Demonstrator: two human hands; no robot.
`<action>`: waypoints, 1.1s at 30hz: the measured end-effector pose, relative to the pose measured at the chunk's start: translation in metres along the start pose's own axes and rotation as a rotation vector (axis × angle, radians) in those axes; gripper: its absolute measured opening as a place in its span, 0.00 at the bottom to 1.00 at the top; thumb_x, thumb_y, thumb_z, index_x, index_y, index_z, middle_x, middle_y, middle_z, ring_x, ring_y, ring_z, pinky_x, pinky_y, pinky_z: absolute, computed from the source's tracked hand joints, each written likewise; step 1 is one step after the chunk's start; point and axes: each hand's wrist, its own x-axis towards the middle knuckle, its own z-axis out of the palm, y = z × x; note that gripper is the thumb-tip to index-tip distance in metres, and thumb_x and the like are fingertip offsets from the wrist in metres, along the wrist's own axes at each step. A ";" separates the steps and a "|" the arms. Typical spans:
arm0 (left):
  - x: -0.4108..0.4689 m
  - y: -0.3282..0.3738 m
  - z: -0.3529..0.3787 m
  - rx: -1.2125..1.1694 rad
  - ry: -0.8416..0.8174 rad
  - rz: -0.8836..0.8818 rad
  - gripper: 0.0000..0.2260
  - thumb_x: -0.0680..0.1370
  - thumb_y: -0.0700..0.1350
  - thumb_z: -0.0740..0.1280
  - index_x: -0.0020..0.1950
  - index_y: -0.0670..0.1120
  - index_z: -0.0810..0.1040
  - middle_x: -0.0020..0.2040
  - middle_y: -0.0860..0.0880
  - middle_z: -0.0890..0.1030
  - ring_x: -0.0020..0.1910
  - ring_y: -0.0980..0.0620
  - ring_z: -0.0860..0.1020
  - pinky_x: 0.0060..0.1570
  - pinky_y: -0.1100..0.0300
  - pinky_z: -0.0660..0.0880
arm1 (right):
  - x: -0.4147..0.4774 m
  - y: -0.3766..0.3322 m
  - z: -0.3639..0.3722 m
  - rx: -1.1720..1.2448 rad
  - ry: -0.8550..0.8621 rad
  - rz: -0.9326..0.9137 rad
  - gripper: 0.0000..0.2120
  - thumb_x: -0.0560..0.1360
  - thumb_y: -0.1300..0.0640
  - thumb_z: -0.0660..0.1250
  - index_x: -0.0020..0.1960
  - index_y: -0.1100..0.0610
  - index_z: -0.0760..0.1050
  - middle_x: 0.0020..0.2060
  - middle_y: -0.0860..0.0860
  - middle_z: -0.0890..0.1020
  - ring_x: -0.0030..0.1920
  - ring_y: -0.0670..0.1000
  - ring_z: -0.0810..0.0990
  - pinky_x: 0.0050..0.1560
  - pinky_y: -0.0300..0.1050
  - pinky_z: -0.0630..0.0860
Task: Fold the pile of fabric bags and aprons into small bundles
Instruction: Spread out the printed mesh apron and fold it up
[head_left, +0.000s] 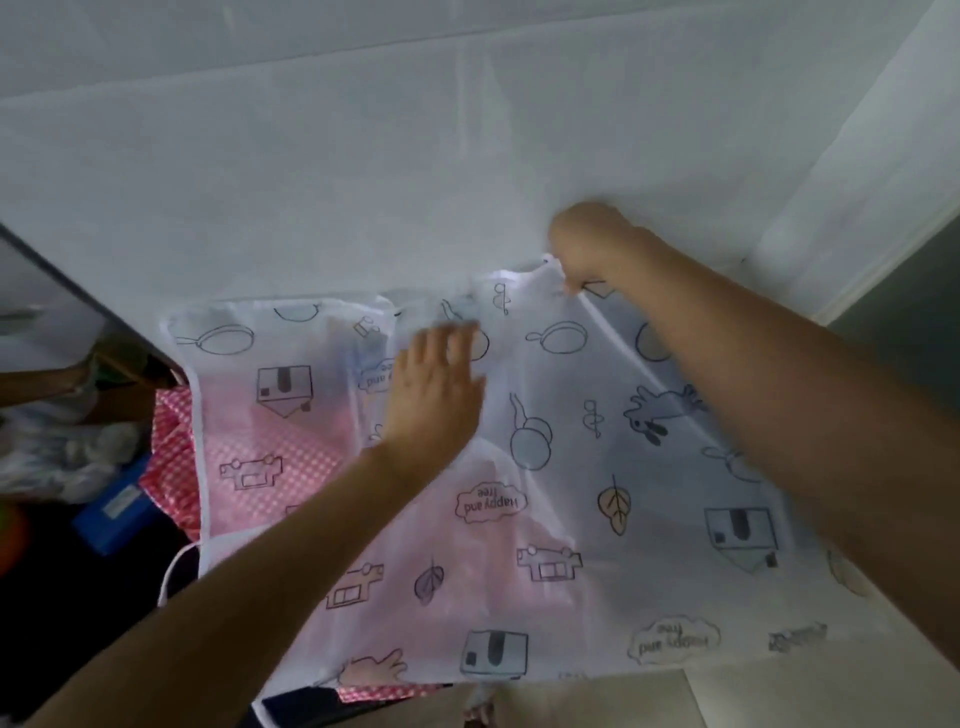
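Note:
A thin white apron (545, 499) printed with pans, houses, leaves and "happy and free" lies spread over the near part of the white-covered table (363, 182). My left hand (436, 389) rests flat on its upper middle, fingers straight. My right hand (587, 249) pinches the apron's far top edge, and a fold runs down from there to the right. A pink checked fabric (171, 457) shows through the apron and sticks out at its left side.
A white apron string (174, 571) hangs off the table's left edge. Below that edge on the left are a blue box (117, 512) and crumpled plastic bags (62, 452). The table's right edge runs diagonally at the upper right.

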 end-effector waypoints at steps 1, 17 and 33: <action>-0.025 0.009 0.009 -0.007 -0.108 -0.012 0.25 0.78 0.51 0.62 0.72 0.42 0.65 0.64 0.41 0.73 0.63 0.41 0.72 0.63 0.48 0.69 | 0.004 -0.004 -0.003 -0.012 0.005 -0.001 0.19 0.68 0.56 0.76 0.33 0.60 0.67 0.29 0.52 0.68 0.37 0.56 0.73 0.41 0.44 0.69; -0.113 -0.019 0.106 0.000 -0.722 -0.323 0.42 0.65 0.77 0.36 0.74 0.60 0.30 0.74 0.54 0.26 0.71 0.43 0.26 0.63 0.28 0.30 | -0.056 -0.019 0.134 0.933 0.689 0.042 0.18 0.73 0.68 0.66 0.62 0.62 0.73 0.59 0.57 0.75 0.58 0.54 0.74 0.56 0.42 0.69; -0.103 0.034 0.099 0.148 -0.622 -0.585 0.44 0.74 0.69 0.58 0.78 0.48 0.40 0.78 0.40 0.43 0.76 0.37 0.47 0.69 0.32 0.48 | -0.299 -0.001 0.334 2.603 -0.076 1.139 0.31 0.60 0.43 0.78 0.52 0.63 0.72 0.42 0.60 0.80 0.39 0.55 0.80 0.46 0.49 0.80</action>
